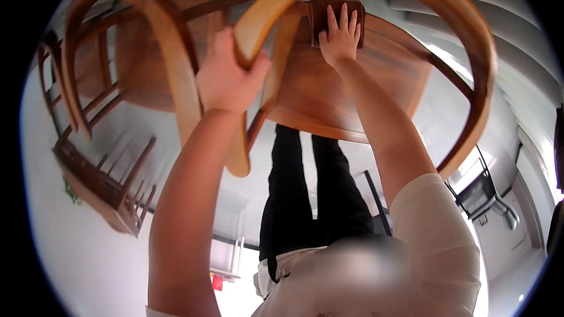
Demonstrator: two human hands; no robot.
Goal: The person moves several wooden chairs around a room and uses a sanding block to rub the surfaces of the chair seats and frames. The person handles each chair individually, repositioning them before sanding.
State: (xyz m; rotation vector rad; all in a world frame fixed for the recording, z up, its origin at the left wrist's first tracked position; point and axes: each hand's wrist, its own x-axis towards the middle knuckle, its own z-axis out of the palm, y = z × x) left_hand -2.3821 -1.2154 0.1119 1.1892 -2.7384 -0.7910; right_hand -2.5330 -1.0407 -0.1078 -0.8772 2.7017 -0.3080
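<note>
In front of me stands a wooden chair with a broad brown seat (346, 97) and a curved, lighter armrest rail (483, 47). My left hand (229, 76) is closed around the rail near its left end, thumb on the inner side. My right hand (339, 36) lies on a folded dark brown cloth (320, 14), fingers spread and flat. The cloth rests on the far part of the seat, and its middle is hidden beneath my fingers.
Close by on the left is a second wooden chair with a similar curved rail (170, 53). Farther left stands a dark wooden piece of furniture with slender bars (100, 182). A black chair (479, 191) is off to the right. Grey folded drapery (487, 29) lines the far side.
</note>
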